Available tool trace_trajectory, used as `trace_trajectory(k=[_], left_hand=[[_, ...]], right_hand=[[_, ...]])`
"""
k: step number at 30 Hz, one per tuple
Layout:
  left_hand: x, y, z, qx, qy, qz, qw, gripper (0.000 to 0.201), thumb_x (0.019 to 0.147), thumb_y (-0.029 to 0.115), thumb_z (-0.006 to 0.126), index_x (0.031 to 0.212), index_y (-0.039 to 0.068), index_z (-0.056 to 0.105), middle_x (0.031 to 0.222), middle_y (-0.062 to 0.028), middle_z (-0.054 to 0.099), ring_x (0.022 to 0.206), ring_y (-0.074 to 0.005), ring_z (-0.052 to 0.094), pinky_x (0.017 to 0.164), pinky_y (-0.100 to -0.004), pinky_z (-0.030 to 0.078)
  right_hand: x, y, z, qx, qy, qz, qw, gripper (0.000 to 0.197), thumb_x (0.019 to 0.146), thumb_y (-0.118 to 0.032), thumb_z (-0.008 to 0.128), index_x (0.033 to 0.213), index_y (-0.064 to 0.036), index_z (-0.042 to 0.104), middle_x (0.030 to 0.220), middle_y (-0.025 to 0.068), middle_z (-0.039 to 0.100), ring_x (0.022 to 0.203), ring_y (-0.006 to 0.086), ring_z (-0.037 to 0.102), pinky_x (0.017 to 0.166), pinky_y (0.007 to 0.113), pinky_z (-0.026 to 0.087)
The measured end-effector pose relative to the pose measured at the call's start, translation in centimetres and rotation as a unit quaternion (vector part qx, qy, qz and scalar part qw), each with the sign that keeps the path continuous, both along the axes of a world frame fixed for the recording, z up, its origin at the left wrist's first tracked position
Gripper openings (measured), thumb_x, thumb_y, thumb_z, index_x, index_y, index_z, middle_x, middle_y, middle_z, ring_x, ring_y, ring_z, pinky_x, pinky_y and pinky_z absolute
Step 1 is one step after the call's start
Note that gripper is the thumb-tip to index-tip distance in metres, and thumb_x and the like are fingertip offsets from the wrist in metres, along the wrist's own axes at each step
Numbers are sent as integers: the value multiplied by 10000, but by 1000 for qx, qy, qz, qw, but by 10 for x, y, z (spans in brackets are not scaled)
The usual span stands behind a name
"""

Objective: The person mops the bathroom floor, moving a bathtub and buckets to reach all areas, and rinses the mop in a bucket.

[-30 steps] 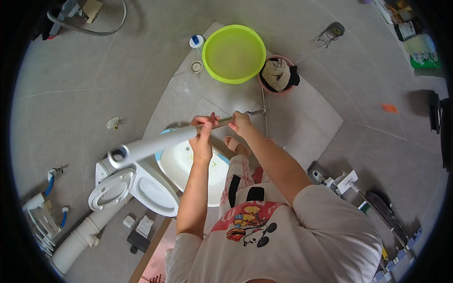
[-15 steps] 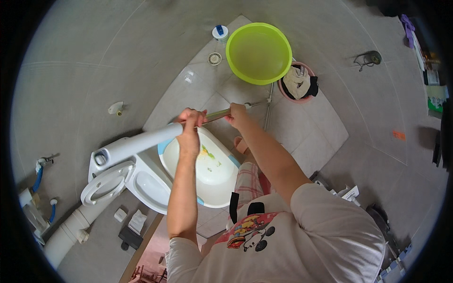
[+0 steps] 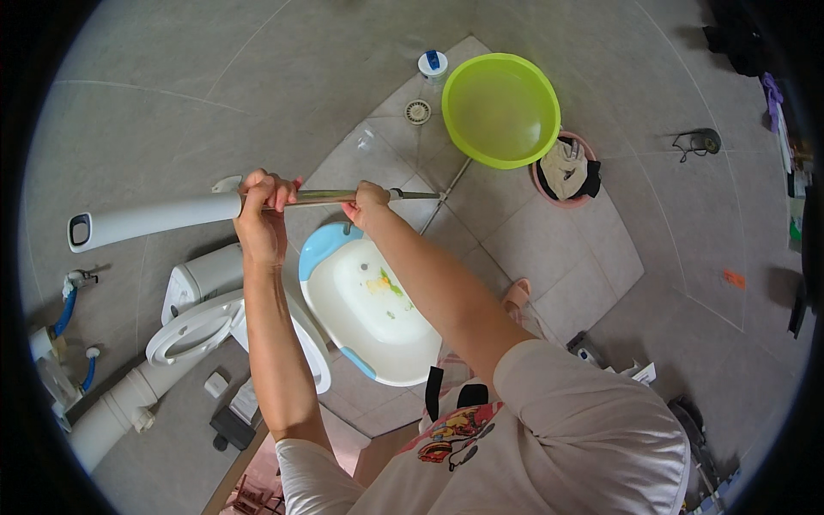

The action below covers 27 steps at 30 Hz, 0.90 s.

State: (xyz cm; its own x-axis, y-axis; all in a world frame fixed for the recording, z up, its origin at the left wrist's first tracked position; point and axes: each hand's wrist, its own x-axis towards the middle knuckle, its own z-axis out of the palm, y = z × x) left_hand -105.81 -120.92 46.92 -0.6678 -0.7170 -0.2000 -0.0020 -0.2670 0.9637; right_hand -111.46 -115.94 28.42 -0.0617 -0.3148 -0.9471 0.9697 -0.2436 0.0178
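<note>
A long-handled floor squeegee [image 3: 163, 219] with a thick white grip and a metal pole slants across in front of me. My left hand [image 3: 264, 215] is closed round it where the white grip meets the metal. Farther down the pole, my right hand [image 3: 371, 204] wraps round the metal shaft. The thin crossbar [image 3: 455, 178] at its far end lies on the tiled floor near the green basin. Below my hands sits a white baby bathtub [image 3: 352, 283] with light blue corners and a yellow-green picture inside.
A lime-green basin [image 3: 448, 112] of cloudy water stands at the far corner, beside a pink basin [image 3: 590, 153] of clothes. Nearby are a floor drain [image 3: 418, 112] and a lidded tub [image 3: 433, 64]. The white toilet [image 3: 206, 279] is at the left, and a sandalled foot [image 3: 517, 293] shows below.
Both hands have moved left with the squeegee, and its grip end has swung left and up. The pole lies flatter across the view. The whole view has shifted slightly.
</note>
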Motion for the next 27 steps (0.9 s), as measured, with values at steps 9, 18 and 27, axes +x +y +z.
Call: trace_trajectory(k=[9, 18, 27], left_hand=[[6, -11, -3, 1, 6, 10, 1000, 243, 750, 125, 434, 548, 104, 302, 518, -17, 324, 565, -158, 378, 804, -379, 381], [-1, -30, 9, -45, -4, -4, 999, 220, 753, 156, 421, 574, 108, 303, 536, -12, 327, 589, -148, 374, 852, -379, 348], [20, -27, 7, -74, 33, -39, 996, 198, 740, 150, 420, 578, 99, 320, 537, -23, 345, 580, -159, 386, 809, -384, 370]], right_hand=[[1, -7, 7, 9, 7, 28, 1000, 142, 837, -122, 430, 958, -47, 429, 880, 100, 491, 753, 202, 522, 678, 332, 475], [-5, -40, 10, -27, 16, 54, 998, 184, 841, -128, 438, 1004, -44, 417, 935, 116, 494, 787, 210, 534, 690, 343, 487], [12, -37, 5, -25, 23, 19, 999, 104, 811, -86, 443, 901, -35, 431, 826, 87, 479, 704, 183, 521, 664, 332, 497]])
